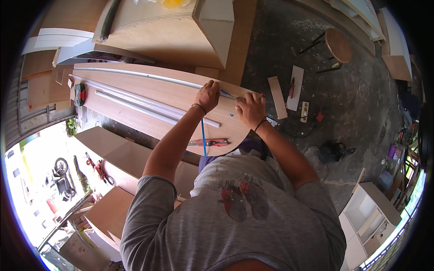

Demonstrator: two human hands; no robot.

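My left hand [208, 95] is closed over the long pale strip [144, 77] lying along the wood-grain board [176, 74]. A narrow blue strip [204, 135] hangs from beneath it across the board toward my body. My right hand [252, 109], fingers bent and closed, is at the board's rounded end. Between the hands shows a short greyish strip [229, 96] with blue at its left end; what my right fingers grip is hidden. Near me lies a red-and-grey hand tool [210, 142]. A small blue scrap [231, 114] rests beside my right hand.
Two pale rods [140, 108] lie along the board, with a green-and-red object [79, 95] at its far left. A large plywood box [162, 36] stands behind. On the dark floor to the right are a stool [338, 46], red-handled pliers [292, 87] and a power strip [304, 111].
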